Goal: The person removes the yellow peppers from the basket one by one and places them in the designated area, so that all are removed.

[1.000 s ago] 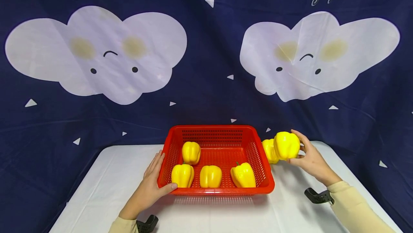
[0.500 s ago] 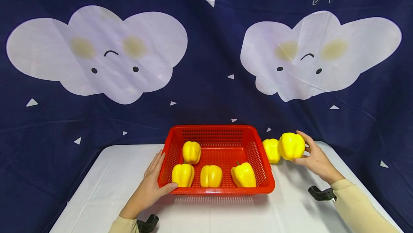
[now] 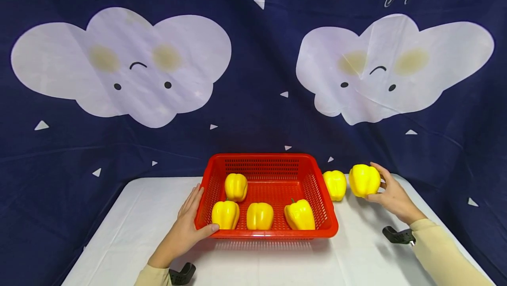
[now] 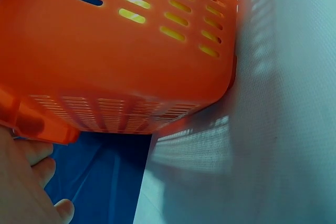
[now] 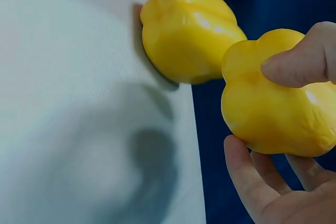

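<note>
Head view: right hand (image 3: 394,198) gripped a yellow pepper (image 3: 363,180) between thumb and fingers, opened about to its width; it appeared off the desk (image 3: 253,266), right of a second pepper (image 3: 335,185), a narrow gap showing between them. Left hand (image 3: 184,231) lay with fingers mostly straight along the left wall of the red basket (image 3: 265,234), thumb over the front rim. Inside sat four more peppers (image 3: 259,216): three along the front, one behind at left. Step in hand, as judged: handling one pepper outside the basket while the other hand steadied it; lifting or setting down could not be told. Next move seemed to call for a firm pinch and keeping off the second pepper. Edges: right wrist view put the desk's far edge close to that pepper, so little room behind. More open room lay nearer the person and at the basket's back right, beyond its right wall.
</note>
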{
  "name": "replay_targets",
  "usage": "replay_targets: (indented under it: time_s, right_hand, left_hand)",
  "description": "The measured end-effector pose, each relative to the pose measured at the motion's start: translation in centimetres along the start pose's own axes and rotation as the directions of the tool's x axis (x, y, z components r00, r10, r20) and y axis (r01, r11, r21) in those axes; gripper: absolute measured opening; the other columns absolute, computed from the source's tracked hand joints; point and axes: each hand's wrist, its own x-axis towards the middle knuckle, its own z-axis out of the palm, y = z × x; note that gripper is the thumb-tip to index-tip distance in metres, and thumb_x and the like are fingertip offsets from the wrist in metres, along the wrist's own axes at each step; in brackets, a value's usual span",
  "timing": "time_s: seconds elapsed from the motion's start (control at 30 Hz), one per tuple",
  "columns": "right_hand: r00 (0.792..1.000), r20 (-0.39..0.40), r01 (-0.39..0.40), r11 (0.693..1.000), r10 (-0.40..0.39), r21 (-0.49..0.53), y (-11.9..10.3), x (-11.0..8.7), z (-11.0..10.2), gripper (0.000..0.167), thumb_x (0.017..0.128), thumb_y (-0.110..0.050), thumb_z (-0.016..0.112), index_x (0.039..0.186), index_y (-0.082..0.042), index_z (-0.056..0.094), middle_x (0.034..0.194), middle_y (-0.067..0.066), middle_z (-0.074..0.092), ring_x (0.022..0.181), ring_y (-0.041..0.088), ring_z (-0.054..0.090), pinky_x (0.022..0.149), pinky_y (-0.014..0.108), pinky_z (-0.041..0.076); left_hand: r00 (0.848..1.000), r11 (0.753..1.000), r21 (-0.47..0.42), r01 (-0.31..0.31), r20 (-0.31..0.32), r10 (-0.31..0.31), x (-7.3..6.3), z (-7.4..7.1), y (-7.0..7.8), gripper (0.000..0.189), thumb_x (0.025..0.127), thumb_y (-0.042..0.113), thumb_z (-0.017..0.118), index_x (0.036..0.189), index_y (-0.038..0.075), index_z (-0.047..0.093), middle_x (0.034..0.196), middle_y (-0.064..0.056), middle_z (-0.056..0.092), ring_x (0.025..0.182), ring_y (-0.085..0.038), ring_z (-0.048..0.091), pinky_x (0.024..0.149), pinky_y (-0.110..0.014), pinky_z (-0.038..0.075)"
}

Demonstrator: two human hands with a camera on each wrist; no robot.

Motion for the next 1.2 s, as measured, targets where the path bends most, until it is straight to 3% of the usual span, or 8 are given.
replay_targets:
  time_s: [0.33,0.8,1.2]
  right_hand:
    - [0.999,0.032,-0.029,1.000,0.029,-0.002,1.5,0.3,-0.1,0.108,0.076,0.000,0.078,0.160,-0.003,0.010,0.150,0.035,0.026,0.125,0.059,0.041,0.086,0.052,0.049]
    - [0.994,0.090,-0.071,0.997,0.069,0.013,2.9,0.9,0.2,0.109,0.076,0.001,0.078,0.160,0.000,0.008,0.150,0.038,0.023,0.126,0.060,0.041,0.091,0.057,0.049]
    - [0.988,0.116,-0.106,0.994,0.107,-0.008,3.0,1.5,0.6,0.110,0.074,0.001,0.078,0.159,0.001,0.008,0.150,0.039,0.020,0.127,0.063,0.037,0.094,0.063,0.047]
  left_hand:
    - [1.000,1.000,-0.013,0.021,0.015,-0.021,0.2,0.1,0.0,0.106,0.083,0.047,0.078,0.160,0.002,0.020,0.166,-0.018,0.013,0.152,-0.040,0.010,0.109,-0.077,0.014]
    - [1.000,1.000,-0.017,-0.005,0.001,0.005,0.1,0.1,-0.2,0.105,0.083,0.043,0.079,0.159,0.000,0.020,0.166,-0.021,0.014,0.151,-0.041,0.010,0.110,-0.076,0.012]
    - [1.000,1.000,-0.007,-0.006,-0.008,0.006,-0.1,0.0,0.0,0.105,0.083,0.045,0.078,0.159,0.001,0.021,0.166,-0.019,0.015,0.151,-0.042,0.011,0.110,-0.076,0.014]
